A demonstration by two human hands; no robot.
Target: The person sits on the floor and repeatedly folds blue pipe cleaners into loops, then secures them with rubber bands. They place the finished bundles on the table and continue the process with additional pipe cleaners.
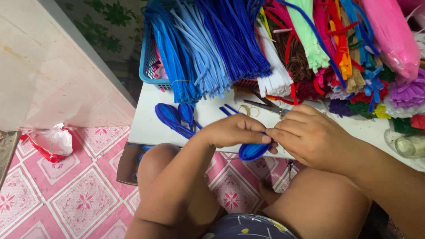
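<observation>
My left hand [237, 130] and my right hand [310, 135] meet over the front edge of a low white table [146, 124]. Together they pinch a dark blue pipe-cleaner loop [252, 151] that hangs just below my fingertips. Each hand grips one side of its upper end. Two finished dark blue loops [175, 116] lie flat on the table to the left of my left hand. My bare knees sit under the table edge.
A blue basket [148, 66] at the back left holds bundles of blue pipe cleaners [208, 48]. White, green, red, pink and mixed bundles [327, 48] fill the back right. Scissors [265, 105] and rubber bands [249, 110] lie behind my hands. A crumpled plastic bag [51, 141] rests on the pink patterned floor.
</observation>
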